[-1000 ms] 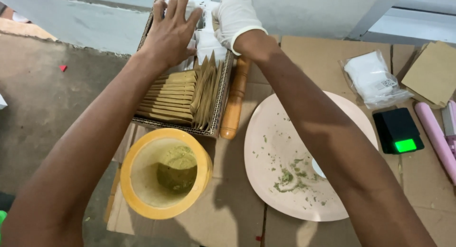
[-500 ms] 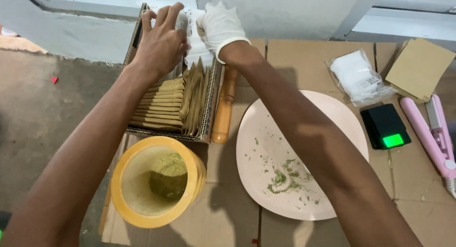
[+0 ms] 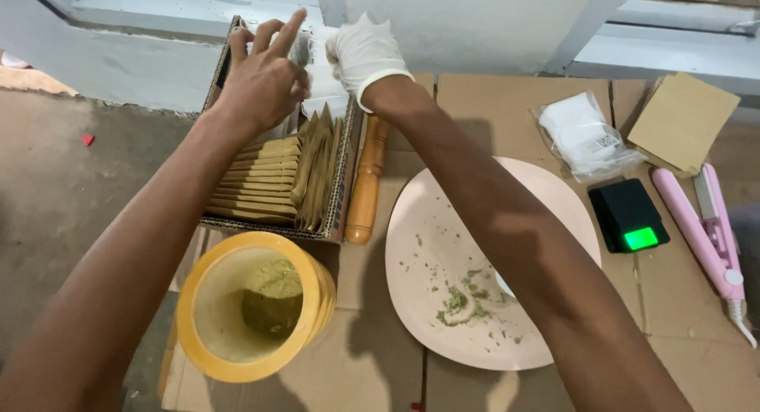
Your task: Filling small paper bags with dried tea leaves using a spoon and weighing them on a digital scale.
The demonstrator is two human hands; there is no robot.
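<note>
My bare left hand (image 3: 261, 78) rests over the far end of a cardboard box (image 3: 342, 192), fingers spread on white packets (image 3: 323, 83) stacked there. My right hand (image 3: 364, 54), in a white glove, pinches the same white packets from the right side. The near part of the box holds rows of brown paper sachets (image 3: 261, 182), some lying flat and some standing on edge. A wooden rolling pin (image 3: 367, 182) lies along the box's right side.
A yellow tub (image 3: 252, 305) with green powder stands near me. A pink plate (image 3: 443, 269) carries green crumbs. To the right are a black scale with a green display (image 3: 630, 216), a pink heat sealer (image 3: 704, 234), a bag of white packets (image 3: 586, 135) and brown card (image 3: 685, 121).
Both hands stay at the far end of the box on the white packets; the view has shifted slightly left and the left fingers have spread a little.
</note>
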